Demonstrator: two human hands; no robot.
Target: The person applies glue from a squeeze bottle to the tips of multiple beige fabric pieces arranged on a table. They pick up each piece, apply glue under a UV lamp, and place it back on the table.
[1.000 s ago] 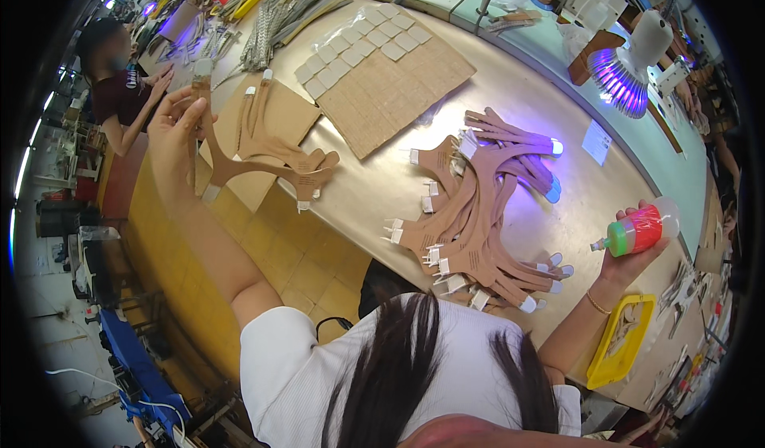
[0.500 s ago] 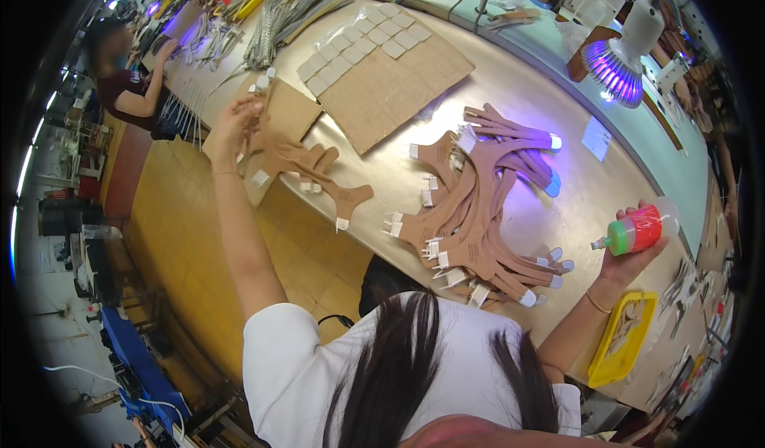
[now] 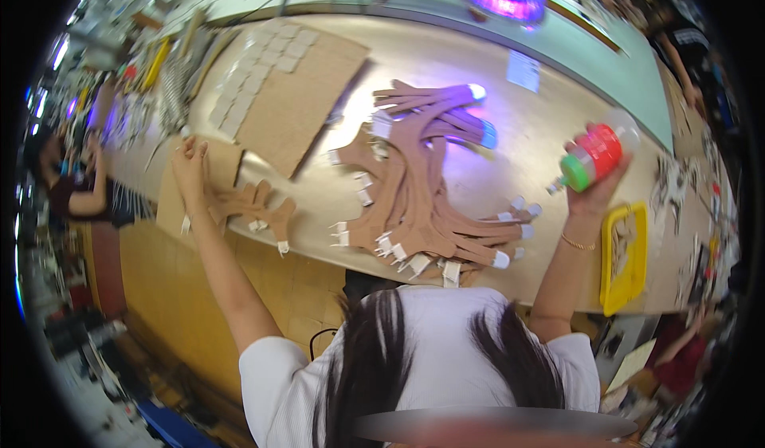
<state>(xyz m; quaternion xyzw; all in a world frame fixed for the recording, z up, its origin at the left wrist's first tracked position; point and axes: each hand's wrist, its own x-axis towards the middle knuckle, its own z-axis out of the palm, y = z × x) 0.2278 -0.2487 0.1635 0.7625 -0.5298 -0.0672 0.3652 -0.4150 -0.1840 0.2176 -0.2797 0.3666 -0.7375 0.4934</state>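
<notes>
My right hand (image 3: 598,178) is wrapped round a squeeze bottle (image 3: 591,158) with a red band, a green cap and a narrow nozzle, tilted down to the left above the table. At the far left, my left hand (image 3: 190,169) has its fingers bent together over a cardboard sheet (image 3: 169,197); a small white bit shows at the fingertips, too blurred to name. Beside that wrist lies a small pile of brown fabric straps (image 3: 259,205) with white tabs. A larger heap of brown fabric straps (image 3: 422,185), forked and white-tipped, lies in the middle of the table.
A cardboard board (image 3: 299,101) with rows of pale square pieces lies behind. The yellow tray (image 3: 637,277) stands at the right beside my forearm. Overhead hangs a purple-lit lamp (image 3: 504,0). Another person (image 3: 80,189) works at the far left, near bundles of strips.
The view has turned, shifting the table's things to the left. My left hand has come down lower over the cardboard. The squeeze bottle stays in my right hand.
</notes>
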